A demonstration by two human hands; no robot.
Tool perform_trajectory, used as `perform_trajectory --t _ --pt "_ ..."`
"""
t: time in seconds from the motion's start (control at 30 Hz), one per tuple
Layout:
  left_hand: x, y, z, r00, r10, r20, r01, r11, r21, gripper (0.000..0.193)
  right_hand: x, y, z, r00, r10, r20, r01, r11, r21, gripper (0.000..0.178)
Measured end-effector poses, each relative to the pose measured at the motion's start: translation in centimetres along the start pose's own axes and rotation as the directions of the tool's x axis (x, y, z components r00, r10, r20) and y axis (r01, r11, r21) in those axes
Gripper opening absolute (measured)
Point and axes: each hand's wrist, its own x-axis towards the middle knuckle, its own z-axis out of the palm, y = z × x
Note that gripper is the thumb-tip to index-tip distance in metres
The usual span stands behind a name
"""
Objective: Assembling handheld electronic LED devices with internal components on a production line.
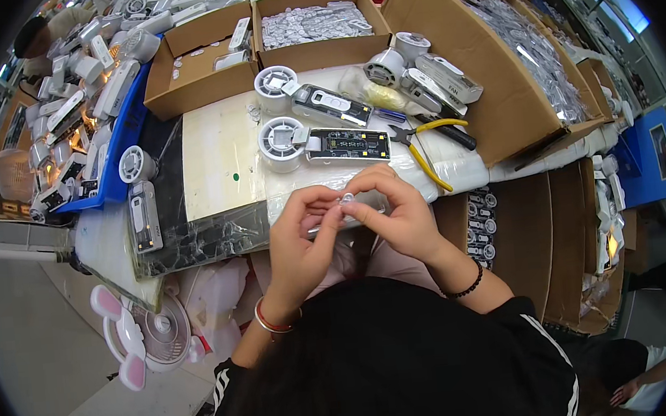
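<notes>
At the table's front edge, my left hand (302, 238) and my right hand (402, 216) meet with their fingertips pinched around a small whitish, clear-looking piece (346, 198). Its exact kind is too small to tell. Just beyond my hands lies a handheld fan (349, 144) with a white round head and an opened handle that shows a black circuit board. A second such fan (329, 105) lies behind it. Yellow-handled pliers (422, 160) rest to the right of the boards, beside a black-handled tool (453, 134).
Two cardboard boxes stand at the back, one full of small clear parts (315, 26). A large carton (478, 60) leans at the right. A blue bin (131, 115) heaped with fans is at the left. On the floor sits a fan with pink-and-white rabbit ears (162, 322).
</notes>
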Motion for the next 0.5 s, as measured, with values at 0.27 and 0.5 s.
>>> perform_trajectory --t 0.27,0.5 --pt "0.9 0.1 -3.2 0.936 0.342 0.086 -0.323 0.731 0.602 0.028 1.4 0.0 -1.9 0.996 0.013 0.089 0.002 0.986 -0.169 0.012" --pt "0.5 -0.4 -3.1 0.938 0.272 0.215 -0.347 0.726 0.594 0.031 1.2 0.9 -0.9 0.976 -0.003 0.217 0.055 0.971 -0.235 0.018"
